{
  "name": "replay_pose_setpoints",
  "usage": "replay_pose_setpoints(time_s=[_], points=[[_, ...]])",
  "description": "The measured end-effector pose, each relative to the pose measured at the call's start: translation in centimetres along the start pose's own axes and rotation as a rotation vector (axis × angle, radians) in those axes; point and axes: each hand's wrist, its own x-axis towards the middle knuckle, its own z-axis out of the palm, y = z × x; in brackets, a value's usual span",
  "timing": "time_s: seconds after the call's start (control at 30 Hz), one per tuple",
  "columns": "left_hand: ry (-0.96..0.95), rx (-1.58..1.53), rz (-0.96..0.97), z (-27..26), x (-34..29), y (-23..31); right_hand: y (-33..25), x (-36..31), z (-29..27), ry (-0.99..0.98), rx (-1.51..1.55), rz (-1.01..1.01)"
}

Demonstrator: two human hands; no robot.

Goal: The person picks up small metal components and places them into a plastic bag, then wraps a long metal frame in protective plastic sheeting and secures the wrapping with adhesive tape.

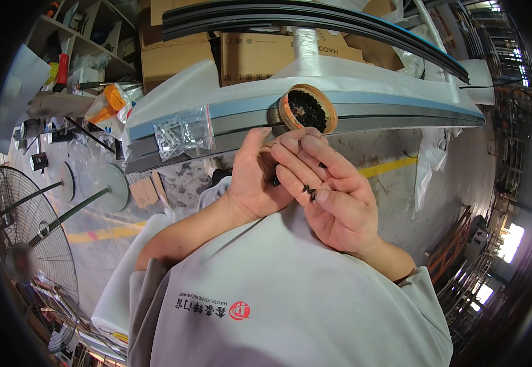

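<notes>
My right hand (339, 199) is turned palm up with its fingers curled. Several small black screws (309, 191) lie on its fingers beside the thumb tip. Cupped against it, my left hand (258, 178) has its thumb raised, and a few dark screws show in its palm, partly hidden by the right fingers. Just beyond the fingertips a round orange-brown tub (328, 103) of black screws rests on a long grey and blue profile (241, 107). To the left on that profile lies a clear zip bag (184, 132) of small metallic parts.
Dark strips (315, 18) stretch across above the profile, with cardboard boxes (257, 55) behind. A large fan (27, 226) stands at the left, below shelves (76, 43). A white roll (125, 275) is near my left side. Racks line the right.
</notes>
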Motion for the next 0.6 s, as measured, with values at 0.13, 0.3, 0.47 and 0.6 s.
replay_pose_setpoints(time_s=[0.13, 0.3, 0.47, 0.6], points=[[0.115, 0.083, 0.005, 1.0, 0.2, -0.2, 0.1, -0.1, 0.4, -0.021, -0.614, -0.145], [0.029, 0.214, 0.027, 0.2, 0.2, -0.6, -0.5, 0.1, 0.4, -0.142, -1.382, -0.315], [0.111, 0.123, 0.006, -0.7, 0.4, -0.6, -0.7, 0.3, 1.1, -0.143, -1.510, -0.382], [-0.048, 0.125, 0.023, 0.0, 0.6, -0.7, -1.1, 0.4, 1.4, -0.178, -1.533, -0.378]])
